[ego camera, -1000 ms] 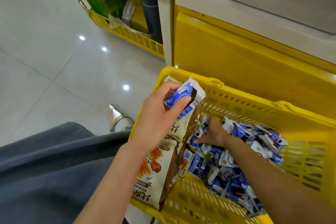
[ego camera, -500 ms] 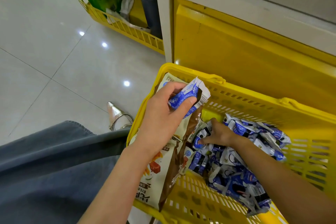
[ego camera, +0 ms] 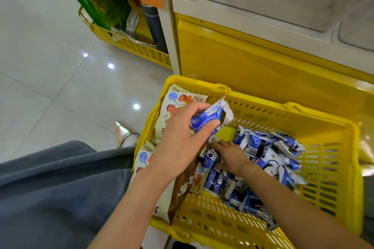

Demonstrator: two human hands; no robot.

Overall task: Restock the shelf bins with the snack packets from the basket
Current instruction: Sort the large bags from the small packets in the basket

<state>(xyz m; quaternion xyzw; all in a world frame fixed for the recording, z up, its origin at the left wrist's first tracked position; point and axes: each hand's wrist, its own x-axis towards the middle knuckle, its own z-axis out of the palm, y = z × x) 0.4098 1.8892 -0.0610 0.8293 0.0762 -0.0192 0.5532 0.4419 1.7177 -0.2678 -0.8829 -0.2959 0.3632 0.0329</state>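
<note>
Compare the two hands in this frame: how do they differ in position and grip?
The left hand is up above the yellow basket; the right hand is down inside it. The left hand grips blue-and-white snack packets; the right hand's fingers reach in among the loose packets, and whether they pinch one cannot be told. Both hands are bare and work at the same basket.

Crowded basket (ego camera: 273, 116)
Bare floor strip at frame centre; big bags (ego camera: 178, 99) block left, packets (ego camera: 269, 153) fill right.
</note>
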